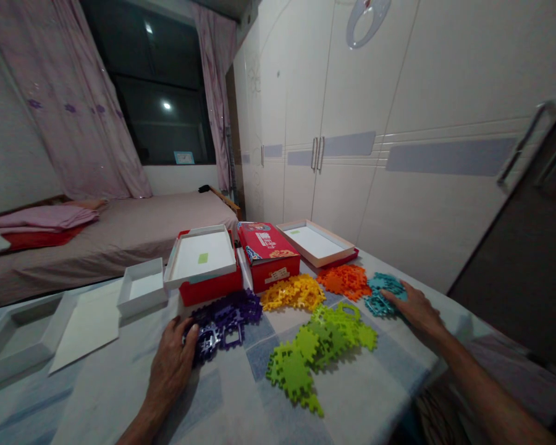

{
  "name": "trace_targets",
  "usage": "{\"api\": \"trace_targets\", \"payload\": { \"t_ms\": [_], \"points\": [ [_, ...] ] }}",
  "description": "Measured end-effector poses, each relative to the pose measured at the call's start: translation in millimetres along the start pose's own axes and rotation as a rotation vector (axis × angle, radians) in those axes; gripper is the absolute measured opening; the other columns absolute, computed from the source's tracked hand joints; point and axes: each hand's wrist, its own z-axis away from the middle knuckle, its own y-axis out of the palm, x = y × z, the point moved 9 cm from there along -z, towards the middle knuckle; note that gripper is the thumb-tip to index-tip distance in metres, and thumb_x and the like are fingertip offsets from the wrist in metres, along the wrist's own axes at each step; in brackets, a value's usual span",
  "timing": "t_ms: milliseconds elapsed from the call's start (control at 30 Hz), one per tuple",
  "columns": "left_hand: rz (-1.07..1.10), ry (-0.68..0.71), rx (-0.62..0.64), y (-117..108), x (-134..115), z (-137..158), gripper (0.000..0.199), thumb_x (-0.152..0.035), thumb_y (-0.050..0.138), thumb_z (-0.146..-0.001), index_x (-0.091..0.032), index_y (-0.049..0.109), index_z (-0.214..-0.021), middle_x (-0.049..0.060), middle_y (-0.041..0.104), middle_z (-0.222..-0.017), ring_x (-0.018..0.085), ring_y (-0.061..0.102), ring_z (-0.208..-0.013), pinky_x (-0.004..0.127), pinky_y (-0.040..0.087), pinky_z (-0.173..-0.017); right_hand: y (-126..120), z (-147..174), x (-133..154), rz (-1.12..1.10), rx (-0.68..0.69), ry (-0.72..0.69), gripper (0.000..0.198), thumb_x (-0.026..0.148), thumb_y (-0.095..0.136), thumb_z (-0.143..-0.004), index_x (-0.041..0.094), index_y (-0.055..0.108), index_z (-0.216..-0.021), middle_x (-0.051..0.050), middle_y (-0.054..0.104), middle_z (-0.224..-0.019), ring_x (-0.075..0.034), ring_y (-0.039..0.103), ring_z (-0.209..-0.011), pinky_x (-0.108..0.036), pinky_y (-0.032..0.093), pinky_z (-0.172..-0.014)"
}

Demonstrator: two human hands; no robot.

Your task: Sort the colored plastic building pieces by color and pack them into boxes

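Observation:
Five colour piles of flat, toothed plastic pieces lie on the table. My left hand rests against the left end of the dark purple pieces, fingers bent and a little apart, not gripping. At the right, my right hand touches the outer side of the teal pieces, its thumb stretched over them and its fingers partly hidden; it looks open. Between the hands are the yellow pieces, the orange pieces and, closer to me, a spread heap of lime green pieces.
Behind the piles stand a red printed box, a red box topped by a white tray and a shallow tray. A small white box, a pale sheet and a larger white box sit left. A wardrobe stands behind.

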Motion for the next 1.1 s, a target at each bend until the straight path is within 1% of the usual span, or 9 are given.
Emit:
{"api": "trace_targets", "payload": {
  "t_ms": [100, 200, 333, 533, 700, 900, 1000, 1100],
  "points": [
    [0.005, 0.008, -0.008, 1, 4, 0, 0.058, -0.057, 0.029, -0.086, -0.014, 0.061, -0.107, 0.016, 0.051, -0.126, 0.033, 0.048, -0.122, 0.052, 0.037, -0.107, -2, 6, 11, 0.017, -0.062, -0.062, 0.075, 0.067, 0.046, -0.075, 0.018, 0.053, -0.131, -0.020, 0.057, -0.123, -0.036, 0.055, -0.108, -0.050, 0.044, -0.086],
    [0.002, 0.007, -0.009, 3, 6, -1, 0.057, -0.058, 0.029, -0.085, -0.015, 0.061, -0.106, 0.016, 0.051, -0.126, 0.033, 0.047, -0.123, 0.051, 0.036, -0.108, -8, 8, 13, -0.023, -0.136, -0.095, 0.065, 0.063, 0.047, -0.076, 0.019, 0.060, -0.121, -0.017, 0.058, -0.115, -0.032, 0.056, -0.105, -0.043, 0.045, -0.084],
    [0.003, -0.013, -0.005, 3, 8, 1, 0.058, -0.059, 0.029, -0.085, -0.016, 0.061, -0.107, 0.015, 0.049, -0.128, 0.032, 0.046, -0.125, 0.050, 0.037, -0.108, -15, 6, 8, -0.109, -0.227, -0.110, 0.057, 0.061, 0.048, -0.071, 0.019, 0.065, -0.107, -0.013, 0.057, -0.099, -0.030, 0.056, -0.100, -0.041, 0.044, -0.086],
    [0.000, -0.027, -0.002, 2, 8, 1, 0.059, -0.060, 0.031, -0.083, -0.016, 0.062, -0.106, 0.015, 0.052, -0.127, 0.031, 0.049, -0.123, 0.050, 0.038, -0.108, -24, 5, 0, -0.252, -0.326, -0.107, 0.058, 0.070, 0.046, -0.064, 0.019, 0.061, -0.088, -0.009, 0.056, -0.085, -0.027, 0.056, -0.085, -0.040, 0.045, -0.083],
    [0.000, -0.004, 0.006, 4, 10, 1, 0.061, -0.062, 0.032, -0.082, -0.016, 0.061, -0.108, 0.016, 0.052, -0.127, 0.031, 0.046, -0.127, 0.050, 0.035, -0.110, -30, 8, -6, -0.361, -0.326, -0.052, 0.054, 0.071, 0.050, -0.060, 0.020, 0.057, -0.079, -0.009, 0.057, -0.084, -0.025, 0.057, -0.078, -0.040, 0.045, -0.082],
    [-0.014, -0.042, 0.024, 5, 16, 3, 0.063, -0.064, 0.030, -0.081, -0.017, 0.060, -0.110, 0.015, 0.048, -0.132, 0.032, 0.043, -0.129, 0.050, 0.033, -0.111, -41, 10, -14, -0.463, -0.336, 0.040, 0.051, 0.066, 0.057, -0.056, 0.020, 0.057, -0.076, -0.008, 0.060, -0.083, -0.026, 0.058, -0.078, -0.040, 0.045, -0.079],
    [-0.023, -0.056, 0.043, 5, 15, 3, 0.064, -0.064, 0.030, -0.082, -0.016, 0.059, -0.112, 0.014, 0.047, -0.133, 0.032, 0.043, -0.129, 0.050, 0.032, -0.111, -45, 9, -25, -0.535, -0.340, 0.116, 0.052, 0.065, 0.062, -0.053, 0.019, 0.059, -0.078, -0.006, 0.060, -0.078, -0.025, 0.058, -0.074, -0.040, 0.045, -0.073],
    [-0.029, -0.067, 0.057, 4, 14, 4, 0.065, -0.063, 0.029, -0.082, -0.015, 0.059, -0.113, 0.014, 0.047, -0.134, 0.033, 0.042, -0.130, 0.050, 0.032, -0.111, -49, 3, -31, -0.646, -0.336, 0.190, 0.053, 0.063, 0.067, -0.052, 0.018, 0.061, -0.079, -0.004, 0.060, -0.073, -0.021, 0.056, -0.067, -0.035, 0.045, -0.062]
  ]
}}
